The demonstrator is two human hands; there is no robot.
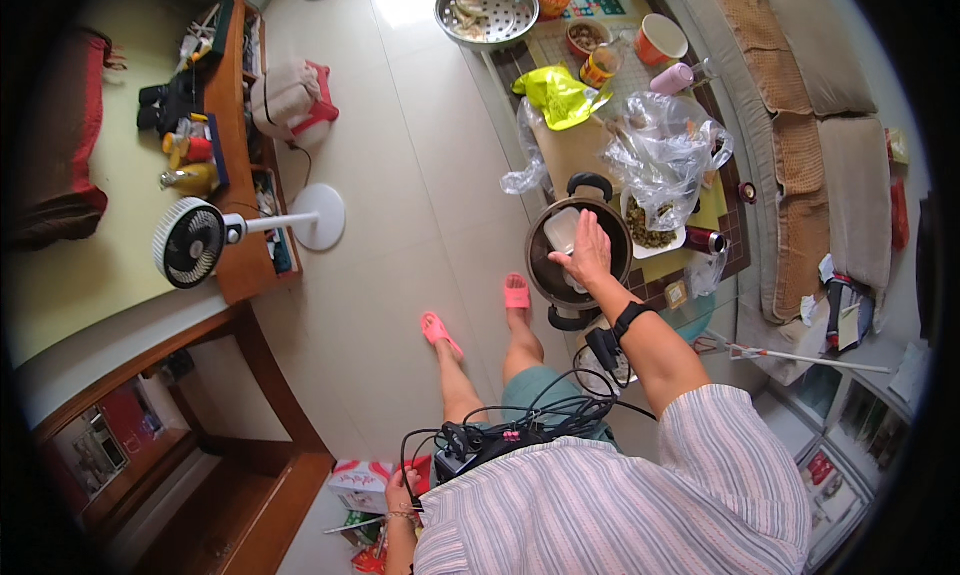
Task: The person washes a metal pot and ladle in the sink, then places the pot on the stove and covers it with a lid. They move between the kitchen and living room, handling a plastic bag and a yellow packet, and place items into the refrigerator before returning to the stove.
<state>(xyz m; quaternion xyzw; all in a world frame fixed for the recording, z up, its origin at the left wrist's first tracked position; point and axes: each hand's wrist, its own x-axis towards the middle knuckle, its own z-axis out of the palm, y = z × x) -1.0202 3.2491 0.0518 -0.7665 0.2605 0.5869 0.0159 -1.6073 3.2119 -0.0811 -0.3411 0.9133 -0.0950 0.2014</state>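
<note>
Over a large dark two-handled pot (537, 264) at the table's near corner, my right hand (588, 251) has its fingers stretched out. Beside and partly under it, a translucent plastic container (562, 228) is in the pot; whether my fingers grip it is hidden. More clear plastic shows below the palm. My left hand (403, 485) hangs low by my side, near black cables (450, 434); its fingers look curled, and what they hold cannot be told. Right of the pot stands a white tray (661, 249) of dark green food, partly under a clear plastic bag (660, 151).
The table holds a perforated steel steamer tray (512, 12), a yellow-green bag (559, 95), paper tubs (661, 39), a pink bottle (672, 79) and a dark red flask (705, 240). A white fan (190, 243) stands left; a sofa (796, 222) lies right.
</note>
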